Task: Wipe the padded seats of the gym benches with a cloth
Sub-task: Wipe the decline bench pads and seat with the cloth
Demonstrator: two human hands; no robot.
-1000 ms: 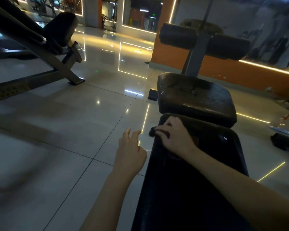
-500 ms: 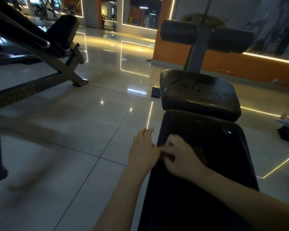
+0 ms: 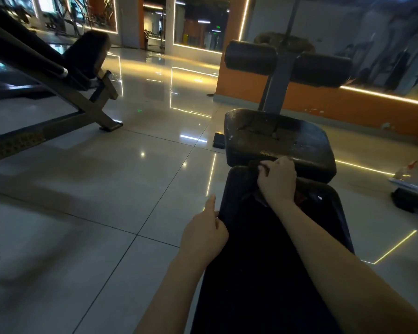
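A black gym bench lies straight ahead of me, with a long back pad (image 3: 263, 273) and beyond it a worn, cracked seat pad (image 3: 275, 138). My right hand (image 3: 278, 182) is curled round a dark cloth (image 3: 257, 164) at the far end of the long pad, right at the gap before the seat pad. Most of the cloth is hidden under the hand. My left hand (image 3: 203, 235) rests at the long pad's left edge, thumb up and fingers curled onto the edge.
Two black roller pads (image 3: 250, 56) on a grey post stand behind the seat pad. Another bench (image 3: 82, 59) on an angled metal frame stands at the left on the glossy tile floor (image 3: 106, 189). Small items (image 3: 405, 186) lie on the floor at the right by the orange wall.
My right hand slid the cloth back toward me, then forward again to the far end of the long pad. My left hand came in beside it and now sits at the pad's left edge.
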